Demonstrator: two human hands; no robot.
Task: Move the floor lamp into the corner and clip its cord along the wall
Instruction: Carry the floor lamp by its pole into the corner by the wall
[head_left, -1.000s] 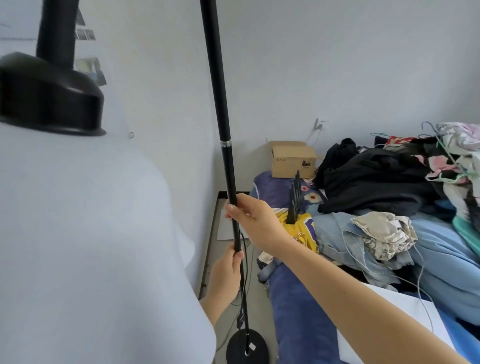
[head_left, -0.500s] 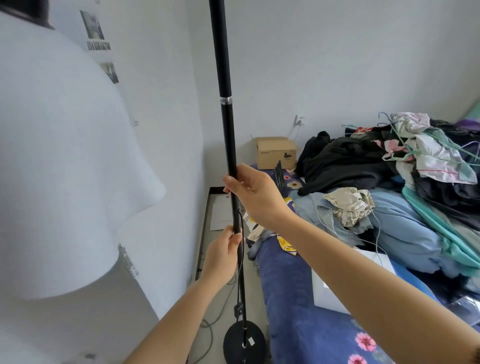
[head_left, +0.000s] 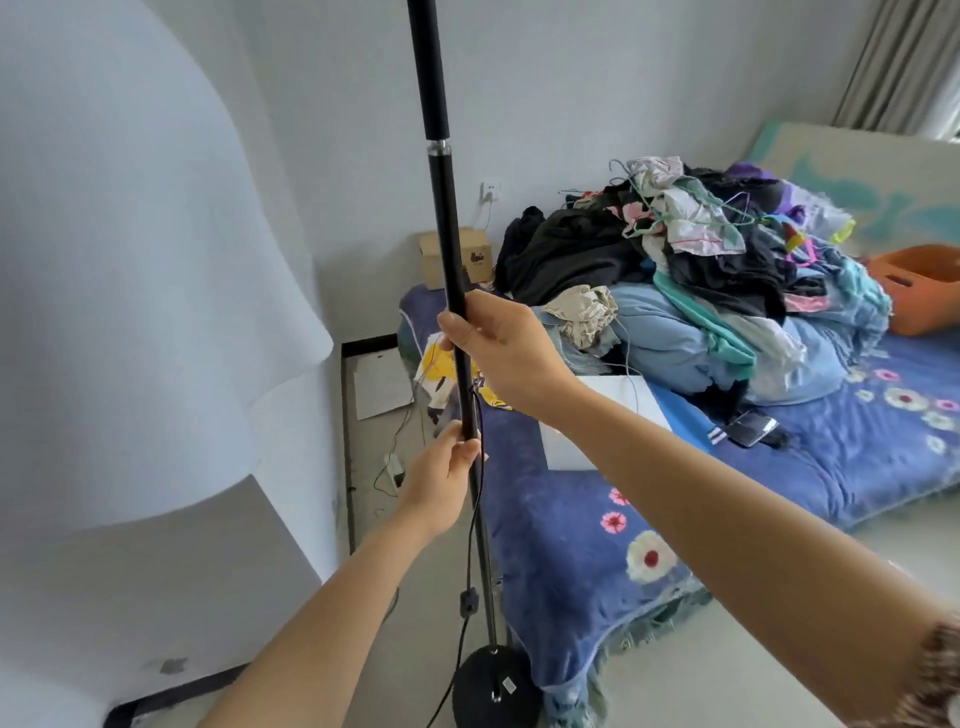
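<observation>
A: We've got the tall black metal floor lamp pole (head_left: 445, 228) in both hands. Our right hand (head_left: 498, 353) is wrapped around it at about mid-height, and our left hand (head_left: 441, 478) is closed around it just below, with the thin black cord (head_left: 470, 540) running down beside the fingers.

B: And the round black base (head_left: 493, 686)?

A: Down on the pale floor (head_left: 727, 623), close against the foot of the bed with its blue flowered blanket (head_left: 649, 519). We can't tell whether the base is lifted or resting. The cord hangs loose from the pole, with its small inline switch (head_left: 468, 605) dangling just above the base.

B: What's changed over the last second?

A: Our view has swung right and down. The white lampshade (head_left: 130, 260) that filled the left side has slid off, and more of the bed and the heap of mixed clothes (head_left: 701, 260) shows. The pole now stands nearer the bed's end than it did, so we judge the lamp is being carried or shifted.

B: So where's the corner?

A: Ahead, past the brown cardboard box (head_left: 475, 257), where the white walls (head_left: 571, 78) meet under the white wall socket (head_left: 490, 189). The lamp is well short of it.

B: Then the cord clipping hasn't begun.

A: No, and we see no clips. The narrow gap beside the bed already holds a loose sheet of paper (head_left: 382, 387) and other wires.
</observation>
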